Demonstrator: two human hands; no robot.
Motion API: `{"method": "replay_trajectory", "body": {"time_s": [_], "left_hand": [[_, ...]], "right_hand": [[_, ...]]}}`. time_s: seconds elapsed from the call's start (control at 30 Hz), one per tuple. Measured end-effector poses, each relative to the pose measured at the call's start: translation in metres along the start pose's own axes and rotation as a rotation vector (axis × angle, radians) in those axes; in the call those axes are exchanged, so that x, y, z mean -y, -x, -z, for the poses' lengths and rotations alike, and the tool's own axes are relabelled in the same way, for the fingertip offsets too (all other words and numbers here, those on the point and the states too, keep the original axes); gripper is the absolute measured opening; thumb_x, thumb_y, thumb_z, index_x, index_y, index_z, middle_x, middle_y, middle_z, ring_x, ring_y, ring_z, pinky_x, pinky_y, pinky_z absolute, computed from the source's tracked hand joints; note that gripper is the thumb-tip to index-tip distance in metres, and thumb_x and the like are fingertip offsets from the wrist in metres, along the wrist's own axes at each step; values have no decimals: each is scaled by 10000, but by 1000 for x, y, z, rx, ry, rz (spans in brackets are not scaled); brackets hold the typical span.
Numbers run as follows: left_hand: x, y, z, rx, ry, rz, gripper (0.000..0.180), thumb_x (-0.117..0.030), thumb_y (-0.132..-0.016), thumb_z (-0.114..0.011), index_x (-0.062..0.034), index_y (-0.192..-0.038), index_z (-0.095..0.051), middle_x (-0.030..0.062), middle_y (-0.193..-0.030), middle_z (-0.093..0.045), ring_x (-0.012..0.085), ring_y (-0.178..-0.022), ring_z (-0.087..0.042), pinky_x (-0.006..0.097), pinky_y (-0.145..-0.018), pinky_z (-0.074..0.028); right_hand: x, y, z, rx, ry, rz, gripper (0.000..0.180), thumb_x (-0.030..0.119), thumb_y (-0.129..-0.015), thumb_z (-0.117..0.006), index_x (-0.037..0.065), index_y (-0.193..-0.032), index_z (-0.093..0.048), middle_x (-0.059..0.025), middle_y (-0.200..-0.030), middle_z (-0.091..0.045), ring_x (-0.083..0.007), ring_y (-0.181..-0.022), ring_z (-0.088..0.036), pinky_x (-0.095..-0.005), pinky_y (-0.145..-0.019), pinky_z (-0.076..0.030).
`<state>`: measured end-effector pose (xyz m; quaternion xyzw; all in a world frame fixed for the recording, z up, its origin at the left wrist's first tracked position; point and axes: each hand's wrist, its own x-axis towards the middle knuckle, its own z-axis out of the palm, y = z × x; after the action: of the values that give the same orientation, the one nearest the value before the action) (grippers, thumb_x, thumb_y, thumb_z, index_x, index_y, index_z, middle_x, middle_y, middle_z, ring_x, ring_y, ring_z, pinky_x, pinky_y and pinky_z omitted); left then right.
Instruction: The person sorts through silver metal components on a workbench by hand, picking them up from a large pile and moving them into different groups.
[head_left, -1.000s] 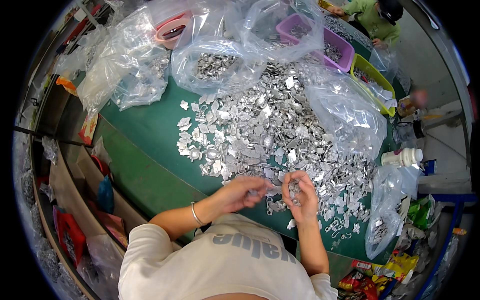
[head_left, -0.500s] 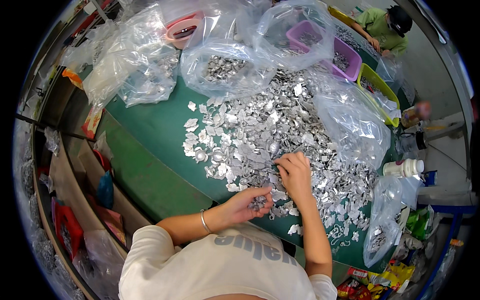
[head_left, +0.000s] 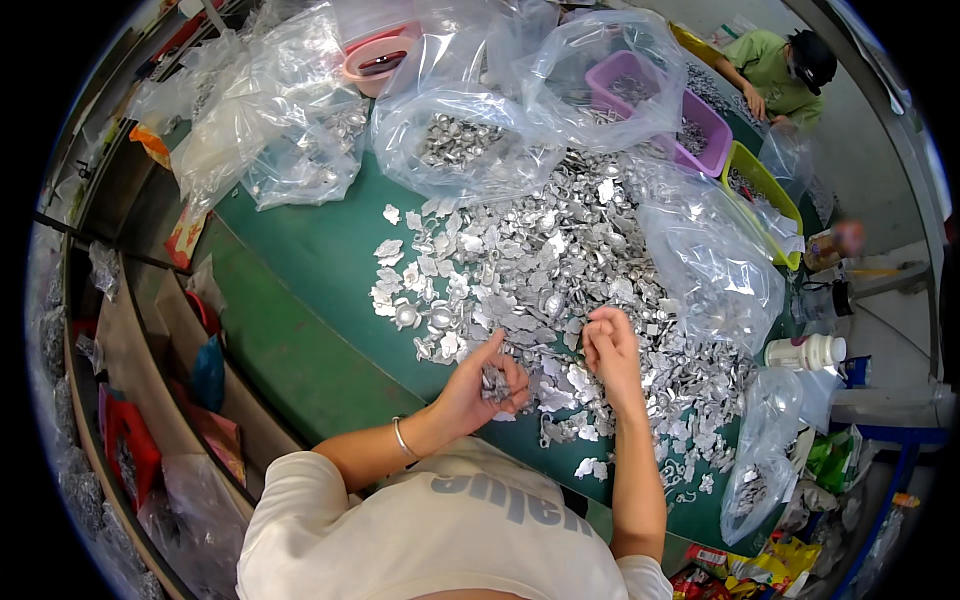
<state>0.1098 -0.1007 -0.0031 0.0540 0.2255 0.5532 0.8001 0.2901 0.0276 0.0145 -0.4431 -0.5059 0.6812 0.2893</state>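
A wide heap of small silvery cast metal pieces [head_left: 520,265], flat and leaf-like or rounded, covers the middle of the green table. Over its near edge, my left hand [head_left: 468,392] is cupped with the palm up, fingers curled round several small metal pieces [head_left: 494,384] and the thumb raised. My right hand [head_left: 614,362] hovers at the near right part of the heap, its fingers bent in together. Whether a piece sits between those fingertips is hidden. A bangle circles my left wrist.
Clear plastic bags with metal pieces [head_left: 455,140] lie behind the heap. Purple [head_left: 712,140] and yellow-green baskets [head_left: 762,185] stand at the far right, near a white bottle [head_left: 806,352]. A person in green [head_left: 775,75] works beyond. Wooden shelving [head_left: 150,350] is on the left.
My left hand has moved up and left over the heap, its thumb now lifted away from the fingers. My right hand has shifted right, with its fingers drawn off the pieces.
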Motion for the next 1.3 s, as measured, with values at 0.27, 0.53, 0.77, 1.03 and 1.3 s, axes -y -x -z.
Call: {"method": "replay_trajectory", "body": {"time_s": [0.27, 0.53, 0.77, 1.03, 1.3], "left_hand": [[-36, -9, -9, -375, -659, -233, 161, -135, -896, -527, -48, -1023, -573, -17, -685, -504, 113, -637, -498, 209, -508, -354], [-69, -47, -4, -537, -1907, -717, 227, -120, -756, -659, -111, -980, -624, 68, -826, -546, 254, -680, -604, 376, -595, -476], [-66, -59, 6, -535, -1982, -703, 195, -117, -730, -686, -116, -918, -632, 60, -817, -555, 271, -673, -595, 362, -592, -483], [-70, -46, 18, -482, -1579, -871, 199, -124, -778, -670, -75, -968, -636, 23, -694, -550, 132, -580, -522, 252, -517, -426], [-84, -41, -2, -373, -915, -295, 176, -151, -828, -618, -33, -957, -638, -34, -712, -540, 89, -603, -514, 233, -532, -420]], "right_hand": [[-14, -9, -34, -208, 1256, 467, 133, 111, -742, -649, 45, -830, -575, -122, -800, -585, -298, -771, -601, -406, -619, -477], [-19, -8, -3, -48, 327, 206, 63, 64, -788, -560, 46, -847, -546, -61, -790, -569, -138, -550, -503, -264, -423, -362], [-4, -22, -31, 24, -175, -78, 157, 139, -781, -650, 54, -909, -616, -15, -646, -549, -148, -472, -445, -253, -429, -352], [-16, -52, -74, -206, 930, 653, 132, 114, -719, -700, 61, -839, -681, -77, -671, -610, -187, -533, -547, -288, -509, -436], [35, -26, -52, -170, -812, -50, 169, 192, -882, -531, 53, -790, -561, 15, -598, -482, -81, -459, -365, -213, -412, -272]]}}
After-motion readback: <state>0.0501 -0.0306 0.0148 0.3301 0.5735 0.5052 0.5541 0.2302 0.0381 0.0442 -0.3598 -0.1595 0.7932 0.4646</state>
